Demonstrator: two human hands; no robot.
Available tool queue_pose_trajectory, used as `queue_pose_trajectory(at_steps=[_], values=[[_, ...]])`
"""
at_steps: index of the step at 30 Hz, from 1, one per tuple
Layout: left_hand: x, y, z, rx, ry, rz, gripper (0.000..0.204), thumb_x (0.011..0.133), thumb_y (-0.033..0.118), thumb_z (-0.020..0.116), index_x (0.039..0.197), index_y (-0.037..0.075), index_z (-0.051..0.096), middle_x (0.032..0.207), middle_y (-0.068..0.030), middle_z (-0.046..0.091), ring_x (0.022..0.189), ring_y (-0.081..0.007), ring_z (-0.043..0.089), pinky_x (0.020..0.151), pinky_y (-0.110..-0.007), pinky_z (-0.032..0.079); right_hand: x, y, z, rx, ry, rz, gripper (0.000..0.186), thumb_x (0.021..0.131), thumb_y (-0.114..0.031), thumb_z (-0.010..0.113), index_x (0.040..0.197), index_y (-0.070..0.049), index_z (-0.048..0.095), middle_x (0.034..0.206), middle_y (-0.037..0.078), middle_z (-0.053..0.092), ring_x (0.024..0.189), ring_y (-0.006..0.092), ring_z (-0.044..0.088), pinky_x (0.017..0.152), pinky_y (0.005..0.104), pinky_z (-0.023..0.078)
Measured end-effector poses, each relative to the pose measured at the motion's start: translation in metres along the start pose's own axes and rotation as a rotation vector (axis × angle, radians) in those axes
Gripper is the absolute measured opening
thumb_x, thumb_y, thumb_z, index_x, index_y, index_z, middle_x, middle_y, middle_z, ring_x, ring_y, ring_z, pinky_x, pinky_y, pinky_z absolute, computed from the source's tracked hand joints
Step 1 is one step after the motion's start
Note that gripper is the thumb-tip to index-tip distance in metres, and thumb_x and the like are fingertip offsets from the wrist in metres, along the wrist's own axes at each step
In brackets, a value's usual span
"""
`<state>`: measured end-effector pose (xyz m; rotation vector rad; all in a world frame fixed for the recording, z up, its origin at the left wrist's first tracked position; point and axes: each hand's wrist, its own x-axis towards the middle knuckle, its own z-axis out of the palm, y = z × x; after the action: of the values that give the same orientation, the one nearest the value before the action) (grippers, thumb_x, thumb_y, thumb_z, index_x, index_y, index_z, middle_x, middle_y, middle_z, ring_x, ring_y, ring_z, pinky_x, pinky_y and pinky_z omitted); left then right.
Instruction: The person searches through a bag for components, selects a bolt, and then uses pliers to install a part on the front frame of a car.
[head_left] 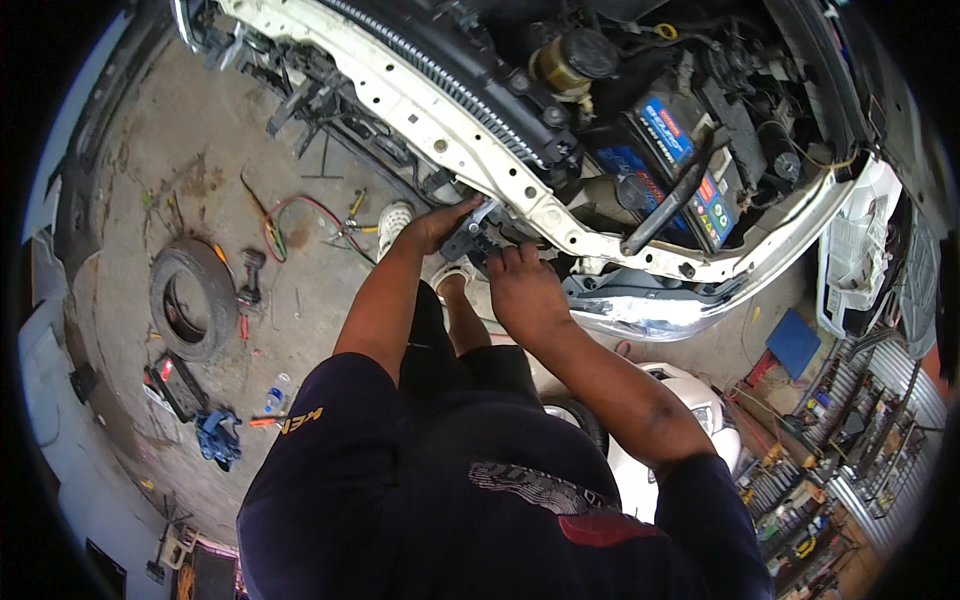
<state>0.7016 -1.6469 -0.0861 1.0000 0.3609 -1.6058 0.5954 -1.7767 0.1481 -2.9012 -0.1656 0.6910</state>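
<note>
In front of me, the open front of a car shows a cream-painted metal crossbar (440,147). Just below that bar is a dark bracket-like part (466,242), with a pale metal piece (484,212) at its upper end. From the left, my left hand (437,226) grips the dark part, its fingertips partly hidden under the bar. On the other side my right hand (527,293) has its fingers curled against the same part. What lies under those fingers is hidden. A clear headlight (650,308) sits to the right of my right hand.
Behind the bar are a radiator (440,75) and a battery (665,165). On the floor at left lie a tire (192,298), a cordless power tool (252,278), a red hose (300,200) and a blue cloth (218,437). Tool-filled racks (830,450) stand at right.
</note>
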Motion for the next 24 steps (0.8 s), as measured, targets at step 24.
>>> queue_pose_trajectory(at_steps=[24], values=[[0.052,-0.013,-0.058,-0.197,-0.367,-0.187,0.034,0.093,0.032,0.076,0.117,0.01,0.065,0.102,-0.0083,0.075,0.087,-0.0209,0.073,0.079,-0.038,0.06,0.054,-0.018,0.045,0.926,-0.006,0.673,0.018,0.098,-0.01,0.055,0.113,-0.001,0.06,0.085,0.014,0.064,0.071,0.0253,0.068,0.058,0.0393,0.054]])
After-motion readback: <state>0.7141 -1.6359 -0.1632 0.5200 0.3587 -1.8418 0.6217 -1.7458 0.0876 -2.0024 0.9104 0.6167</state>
